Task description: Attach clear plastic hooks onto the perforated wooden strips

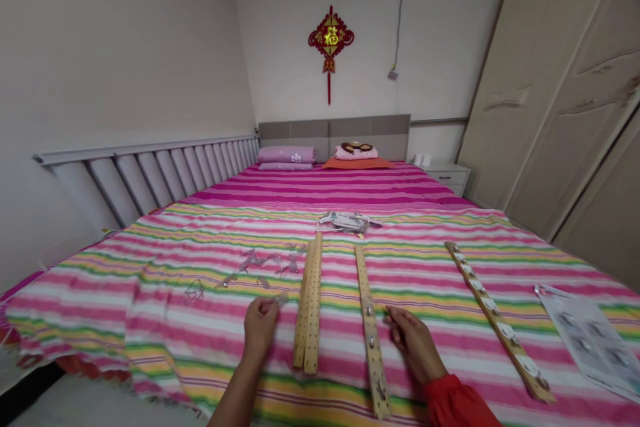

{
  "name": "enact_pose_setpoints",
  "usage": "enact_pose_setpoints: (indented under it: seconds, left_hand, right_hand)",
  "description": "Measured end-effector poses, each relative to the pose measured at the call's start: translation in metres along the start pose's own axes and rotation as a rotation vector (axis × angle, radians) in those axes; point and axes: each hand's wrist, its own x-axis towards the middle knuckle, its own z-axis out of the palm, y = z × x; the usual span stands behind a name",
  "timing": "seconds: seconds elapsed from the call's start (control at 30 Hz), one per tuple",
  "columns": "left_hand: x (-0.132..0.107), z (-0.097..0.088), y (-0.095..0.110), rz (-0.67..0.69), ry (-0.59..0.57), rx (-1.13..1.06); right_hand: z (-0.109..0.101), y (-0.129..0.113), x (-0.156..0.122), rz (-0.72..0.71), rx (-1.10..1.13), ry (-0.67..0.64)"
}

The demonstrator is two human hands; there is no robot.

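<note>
My left hand [260,327] pinches a small clear plastic hook [281,298], left of two perforated wooden strips [310,307] lying side by side. My right hand [414,343] is just right of a third perforated strip [363,277]. Its fingertips are drawn together, and I cannot make out whether anything tiny is between them. Several metal hooks on clear backings [371,341] sit along the near half of that third strip. More loose clear hooks [255,259] lie scattered on the striped cloth beyond my left hand.
To the right lies a wooden strip with several round white hooks [490,305], and beyond it a flat pack of clear hooks [583,337]. Plastic packaging [350,221] rests past the strips. The striped bedspread [165,320] covers the bed, with a radiator [150,177] along its left side.
</note>
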Motion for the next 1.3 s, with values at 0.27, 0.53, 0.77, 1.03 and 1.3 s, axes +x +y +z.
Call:
enact_pose_setpoints:
  seconds: [0.27,0.53,0.77,1.03,1.3]
  left_hand:
    - [-0.057,0.004,0.098,0.770,-0.132,0.076]
    - [-0.096,0.015,0.141,1.049,-0.392,-0.052]
    - [-0.099,0.022,0.135,1.139,-0.211,0.075]
    - [-0.111,0.033,0.124,1.208,-0.038,0.227]
    - [-0.119,0.041,0.122,1.124,0.210,0.127]
  right_hand:
    - [0.039,-0.054,-0.040,-0.038,-0.103,-0.268]
    - [0.040,-0.086,-0.057,0.055,-0.082,-0.551]
    - [0.031,-0.085,-0.065,0.040,0.014,-0.480]
    - [0.036,-0.096,-0.077,-0.419,-0.403,-0.494]
    - [0.041,-0.103,-0.092,-0.605,-0.383,-0.231]
